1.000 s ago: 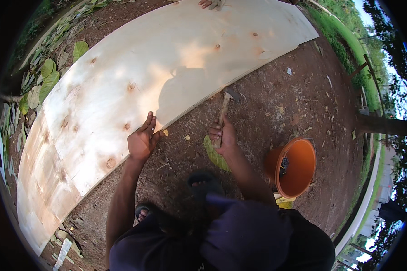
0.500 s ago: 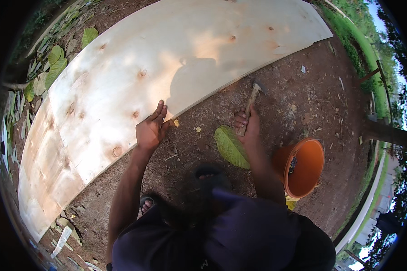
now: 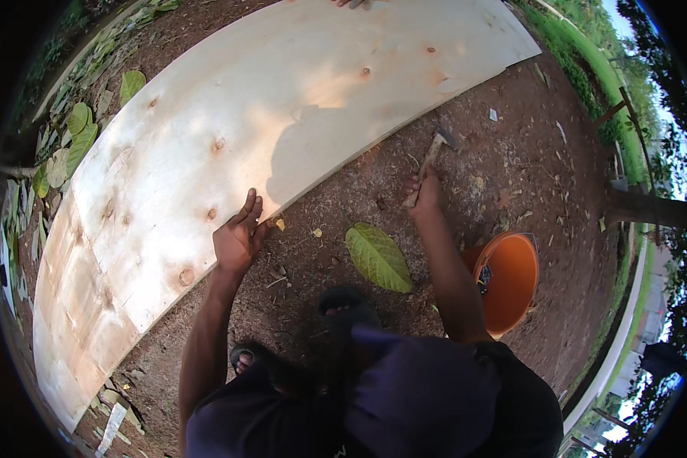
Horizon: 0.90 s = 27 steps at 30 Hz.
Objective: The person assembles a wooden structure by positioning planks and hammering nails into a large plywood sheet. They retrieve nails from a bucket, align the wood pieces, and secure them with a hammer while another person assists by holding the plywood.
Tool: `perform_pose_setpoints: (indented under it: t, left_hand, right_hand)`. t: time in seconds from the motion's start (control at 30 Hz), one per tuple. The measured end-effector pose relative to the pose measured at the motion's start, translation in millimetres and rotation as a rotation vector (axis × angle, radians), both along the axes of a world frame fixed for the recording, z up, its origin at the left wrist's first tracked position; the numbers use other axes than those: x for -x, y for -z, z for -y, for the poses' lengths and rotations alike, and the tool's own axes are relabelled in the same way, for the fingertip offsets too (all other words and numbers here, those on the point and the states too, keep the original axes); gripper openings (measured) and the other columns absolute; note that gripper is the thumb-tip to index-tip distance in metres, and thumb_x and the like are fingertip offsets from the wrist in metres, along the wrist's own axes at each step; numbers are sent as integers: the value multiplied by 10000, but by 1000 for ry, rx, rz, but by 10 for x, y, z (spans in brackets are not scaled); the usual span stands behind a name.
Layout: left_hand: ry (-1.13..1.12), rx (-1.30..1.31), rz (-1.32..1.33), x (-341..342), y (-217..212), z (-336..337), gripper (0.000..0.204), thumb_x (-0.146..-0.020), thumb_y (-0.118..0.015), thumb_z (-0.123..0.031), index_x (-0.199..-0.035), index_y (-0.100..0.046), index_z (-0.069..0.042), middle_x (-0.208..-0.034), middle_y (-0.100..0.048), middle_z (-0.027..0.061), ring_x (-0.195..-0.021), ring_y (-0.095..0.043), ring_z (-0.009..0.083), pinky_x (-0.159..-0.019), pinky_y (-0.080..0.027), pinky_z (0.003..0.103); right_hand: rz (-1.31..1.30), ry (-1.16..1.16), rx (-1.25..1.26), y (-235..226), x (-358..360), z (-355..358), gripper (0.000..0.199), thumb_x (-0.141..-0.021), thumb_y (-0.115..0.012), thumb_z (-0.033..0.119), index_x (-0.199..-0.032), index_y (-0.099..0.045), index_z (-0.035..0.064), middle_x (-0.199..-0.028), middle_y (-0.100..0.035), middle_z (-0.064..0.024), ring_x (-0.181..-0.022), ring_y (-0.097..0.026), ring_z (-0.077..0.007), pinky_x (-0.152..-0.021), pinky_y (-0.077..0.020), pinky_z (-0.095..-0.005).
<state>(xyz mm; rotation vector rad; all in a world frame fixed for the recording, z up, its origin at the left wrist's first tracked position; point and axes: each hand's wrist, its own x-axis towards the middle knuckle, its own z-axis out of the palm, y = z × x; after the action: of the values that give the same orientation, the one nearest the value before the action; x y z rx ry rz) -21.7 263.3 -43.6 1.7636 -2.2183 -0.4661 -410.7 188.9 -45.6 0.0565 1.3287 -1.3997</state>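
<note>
A large pale plywood sheet [image 3: 229, 122] with brown knots stretches across the ground in front of me. My left hand [image 3: 238, 235] lies on its near edge, fingers stretched flat over the top face and thumb by the rim. My right hand [image 3: 426, 191], off the sheet to the right, is wrapped round the wooden handle of a hammer [image 3: 432, 156]. The hammer's dark metal head points away from me, above bare soil. At the far edge of the sheet, part of another person's hand [image 3: 353, 3] shows at the top of the view.
An orange bucket [image 3: 520, 267] with small dark items inside stands at my right. A big green leaf [image 3: 378, 258] lies near my feet in dark sandals [image 3: 347, 305]. Fallen leaves [image 3: 80, 137] border the sheet at far left; a tree trunk [image 3: 649, 210] is at right.
My right hand and the hammer have moved slightly away from me. My left hand stays on the sheet, a little nearer. The other person's hand shows more at the far edge. The view has shifted slightly.
</note>
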Motion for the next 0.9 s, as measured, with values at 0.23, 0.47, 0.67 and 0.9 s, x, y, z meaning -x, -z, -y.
perform_pose_setpoints:
  t: [0.23, 0.47, 0.67, 0.9]
  left_hand:
    - [11, 11, 1, 138, 12, 55, 569, -858, -736, -198, -1407, -595, -148, -1520, -517, 3, -1039, -720, 227, -838, -604, 350]
    - [4, 47, -30, 65, -24, 29, 513, -883, -714, -220, -1379, -621, -131, -1490, -548, 27, -1005, -730, 233, -830, -607, 352]
    - [0, 41, -47, 167, 5, 48, 505, -891, -706, -225, -1381, -620, -137, -1500, -539, 9, -1033, -720, 232, -831, -606, 359]
    - [5, 27, 24, 88, 40, -23, 552, -910, -680, -251, -1441, -562, -160, -1541, -501, -17, -996, -719, 205, -791, -618, 357]
  right_hand:
    - [239, 80, 117, 31, 23, 789, 406, -1090, -407, 406, -829, -461, 100, -654, -410, 7, -494, -372, -107, -452, -387, -271]
    - [133, 275, 116, 48, 51, 391, 424, -1098, -371, 418, -821, -424, 101, -656, -413, 8, -495, -379, -106, -447, -386, -274]
    - [193, 256, 127, -53, -255, 766, 417, -1100, -349, 435, -882, -414, 86, -691, -420, -3, -492, -383, -102, -448, -376, -262]
    - [204, 36, 115, 59, -175, 522, 402, -1105, -339, 422, -884, -420, 96, -694, -409, 2, -488, -396, -96, -453, -402, -254]
